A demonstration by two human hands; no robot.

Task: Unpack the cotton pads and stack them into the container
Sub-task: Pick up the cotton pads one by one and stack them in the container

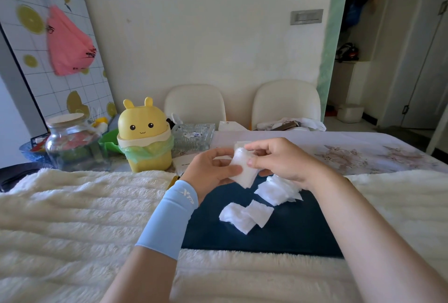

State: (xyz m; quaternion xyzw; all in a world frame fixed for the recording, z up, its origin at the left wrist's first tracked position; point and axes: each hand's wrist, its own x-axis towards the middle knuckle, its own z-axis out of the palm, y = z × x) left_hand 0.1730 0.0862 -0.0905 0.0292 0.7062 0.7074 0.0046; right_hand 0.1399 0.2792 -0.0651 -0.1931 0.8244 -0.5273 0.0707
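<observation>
The left hand grips the lower part of a bundle of cotton pads between thumb and fingers, raised above the dark mat. The right hand pinches the bundle's top. Loose pads lie on the mat below.

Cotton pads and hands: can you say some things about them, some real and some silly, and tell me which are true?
1. The left hand and the right hand both pinch a bunch of pads. True.
2. The loose pads lie on a red mat. False: the mat is dark blue.
3. The yellow bunny bin stands to the left of the hands. True.
4. The light blue sleeve is on the right arm. False: it is on the left forearm.
</observation>
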